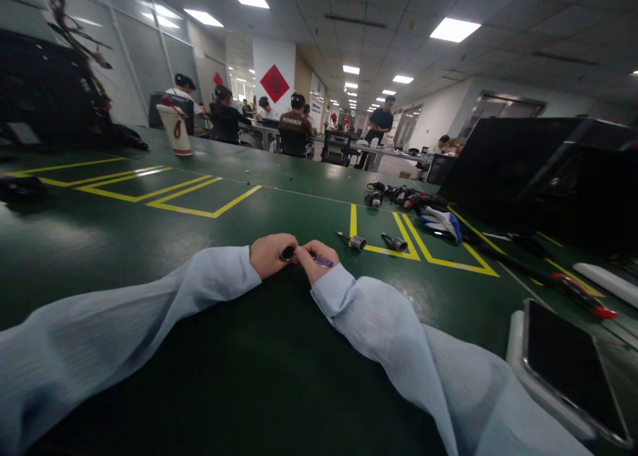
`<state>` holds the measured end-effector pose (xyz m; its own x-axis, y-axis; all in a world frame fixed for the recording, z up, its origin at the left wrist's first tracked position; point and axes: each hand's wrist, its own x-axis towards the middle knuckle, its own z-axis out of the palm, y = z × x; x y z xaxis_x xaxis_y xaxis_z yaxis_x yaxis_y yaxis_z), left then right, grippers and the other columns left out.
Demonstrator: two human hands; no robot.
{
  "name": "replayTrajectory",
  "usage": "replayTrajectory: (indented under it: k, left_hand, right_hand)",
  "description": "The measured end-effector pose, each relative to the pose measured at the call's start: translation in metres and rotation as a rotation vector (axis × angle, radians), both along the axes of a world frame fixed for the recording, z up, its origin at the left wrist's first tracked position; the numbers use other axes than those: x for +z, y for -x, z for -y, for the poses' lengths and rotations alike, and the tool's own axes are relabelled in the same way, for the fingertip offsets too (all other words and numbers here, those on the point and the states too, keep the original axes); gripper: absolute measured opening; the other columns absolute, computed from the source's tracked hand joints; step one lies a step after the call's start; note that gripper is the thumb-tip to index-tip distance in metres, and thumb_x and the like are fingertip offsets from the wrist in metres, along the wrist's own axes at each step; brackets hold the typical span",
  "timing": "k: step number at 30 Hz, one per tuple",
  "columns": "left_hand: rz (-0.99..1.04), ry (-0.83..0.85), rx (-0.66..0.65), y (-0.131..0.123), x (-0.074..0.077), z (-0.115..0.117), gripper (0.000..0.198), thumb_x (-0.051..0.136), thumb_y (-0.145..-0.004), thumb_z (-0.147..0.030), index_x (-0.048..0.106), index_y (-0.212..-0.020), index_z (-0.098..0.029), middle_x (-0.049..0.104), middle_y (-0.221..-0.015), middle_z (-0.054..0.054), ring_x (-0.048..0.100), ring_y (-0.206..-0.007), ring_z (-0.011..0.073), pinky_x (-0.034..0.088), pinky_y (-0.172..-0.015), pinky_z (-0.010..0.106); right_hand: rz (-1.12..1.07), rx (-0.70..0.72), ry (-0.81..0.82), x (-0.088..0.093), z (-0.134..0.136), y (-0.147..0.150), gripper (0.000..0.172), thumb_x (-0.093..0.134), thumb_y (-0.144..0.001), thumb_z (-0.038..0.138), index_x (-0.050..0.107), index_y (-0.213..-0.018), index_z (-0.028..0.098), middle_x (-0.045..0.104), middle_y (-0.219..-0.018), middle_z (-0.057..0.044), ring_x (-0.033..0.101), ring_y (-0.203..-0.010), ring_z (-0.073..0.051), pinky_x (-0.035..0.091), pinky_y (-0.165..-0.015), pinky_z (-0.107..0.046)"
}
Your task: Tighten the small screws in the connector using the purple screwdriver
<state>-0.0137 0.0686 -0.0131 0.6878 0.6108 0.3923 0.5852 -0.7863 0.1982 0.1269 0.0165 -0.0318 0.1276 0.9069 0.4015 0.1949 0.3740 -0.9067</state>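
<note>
My left hand (272, 254) is closed around a dark cylindrical piece (288, 253) whose round end faces me. My right hand (316, 258) meets it at the fingertips and grips a slim thing with a translucent purple handle (323, 262), perhaps a small screwdriver; its front end is hidden by the fingers. Both hands are just above the green table (239, 349). To the right of them lie two metal cylindrical parts with thin stems, one nearer (357, 242) and one farther right (397, 243).
Dark cabled connectors (393, 194) and a blue-and-white glove (440, 223) lie at right, near a red-and-black-handled tool (583, 295). A phone (568, 363) rests close by my right forearm. A white cup (175, 129) stands at back left. Yellow tape marks the table; people sit beyond.
</note>
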Motion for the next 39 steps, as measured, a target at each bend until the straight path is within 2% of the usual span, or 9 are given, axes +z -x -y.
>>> replayTrajectory:
  k: [5, 7, 12, 17, 24, 28, 32, 35, 39]
  left_hand:
    - [0.072, -0.002, -0.025, 0.002, 0.000, 0.000, 0.013, 0.045, -0.075, -0.026, 0.053, -0.070, -0.017, 0.056, -0.066, 0.001, 0.054, -0.064, 0.0142, 0.039, -0.059, 0.023]
    - [0.100, 0.005, -0.019, 0.002, -0.001, -0.002, 0.011, 0.046, -0.074, -0.025, 0.052, -0.069, -0.016, 0.055, -0.065, 0.001, 0.053, -0.062, 0.0138, 0.039, -0.058, 0.023]
    - [0.148, 0.019, -0.019, 0.001, -0.002, -0.005, 0.011, 0.049, -0.072, -0.026, 0.051, -0.068, -0.016, 0.055, -0.063, 0.000, 0.052, -0.060, 0.0127, 0.040, -0.056, 0.022]
    - [0.155, -0.004, -0.019, 0.001, -0.002, -0.003, 0.012, 0.046, -0.073, -0.024, 0.050, -0.066, -0.016, 0.053, -0.062, 0.001, 0.051, -0.058, 0.0136, 0.038, -0.055, 0.023]
    - [0.174, -0.004, -0.076, 0.004, -0.004, -0.004, 0.008, 0.047, -0.072, -0.022, 0.051, -0.068, -0.016, 0.054, -0.063, 0.000, 0.052, -0.060, 0.0126, 0.040, -0.057, 0.022]
    - [0.210, 0.044, -0.118, 0.002, -0.004, -0.003, 0.015, 0.049, -0.074, -0.030, 0.052, -0.067, -0.016, 0.055, -0.061, 0.000, 0.052, -0.059, 0.0119, 0.041, -0.055, 0.021]
    - [0.223, 0.053, -0.105, 0.001, -0.004, -0.001, 0.020, 0.049, -0.075, -0.033, 0.052, -0.066, -0.015, 0.055, -0.059, 0.000, 0.051, -0.057, 0.0119, 0.040, -0.053, 0.022]
    - [0.186, 0.005, -0.076, 0.002, -0.003, -0.001, 0.016, 0.047, -0.075, -0.028, 0.051, -0.065, -0.016, 0.054, -0.060, 0.000, 0.051, -0.057, 0.0121, 0.039, -0.054, 0.022]
    - [0.164, -0.006, -0.081, 0.004, -0.001, 0.001, 0.012, 0.046, -0.075, -0.024, 0.050, -0.067, -0.017, 0.054, -0.063, 0.000, 0.052, -0.059, 0.0120, 0.039, -0.055, 0.022]
  right_hand:
    - [-0.441, 0.275, 0.368, 0.001, -0.017, -0.006, 0.015, 0.061, -0.062, 0.028, 0.056, -0.054, 0.016, 0.061, -0.046, 0.001, 0.049, -0.038, -0.009, 0.039, -0.040, -0.021]
    - [-0.510, 0.338, 0.439, 0.001, -0.021, -0.007, 0.015, 0.062, -0.062, 0.028, 0.055, -0.055, 0.016, 0.062, -0.046, 0.000, 0.051, -0.038, -0.009, 0.039, -0.038, -0.020]
    - [-0.564, 0.368, 0.350, 0.002, -0.015, -0.006, 0.016, 0.063, -0.063, 0.030, 0.056, -0.060, 0.016, 0.065, -0.051, 0.001, 0.054, -0.042, -0.008, 0.040, -0.039, -0.017]
    - [-0.420, 0.218, 0.234, 0.001, -0.005, 0.000, 0.018, 0.063, -0.065, 0.030, 0.056, -0.057, 0.016, 0.063, -0.049, 0.003, 0.051, -0.039, -0.006, 0.036, -0.035, -0.015]
    - [-0.535, 0.390, 0.341, 0.003, -0.010, -0.006, 0.015, 0.064, -0.065, 0.029, 0.058, -0.060, 0.015, 0.066, -0.052, 0.001, 0.055, -0.042, -0.007, 0.040, -0.038, -0.016]
    - [-0.562, 0.413, 0.439, 0.006, -0.012, -0.009, 0.017, 0.064, -0.066, 0.030, 0.057, -0.059, 0.015, 0.066, -0.051, 0.000, 0.055, -0.041, -0.008, 0.037, -0.037, -0.016]
    - [-0.538, 0.386, 0.314, 0.006, -0.006, -0.007, 0.016, 0.063, -0.065, 0.031, 0.058, -0.060, 0.016, 0.064, -0.050, 0.001, 0.054, -0.043, -0.008, 0.038, -0.039, -0.017]
    - [-0.412, 0.278, 0.227, 0.005, -0.001, -0.005, 0.018, 0.063, -0.066, 0.031, 0.057, -0.057, 0.017, 0.063, -0.050, 0.002, 0.052, -0.041, -0.007, 0.037, -0.038, -0.017]
    - [-0.370, 0.295, 0.263, 0.004, -0.003, -0.005, 0.018, 0.064, -0.066, 0.032, 0.057, -0.059, 0.017, 0.064, -0.052, 0.002, 0.054, -0.043, -0.007, 0.038, -0.039, -0.017]
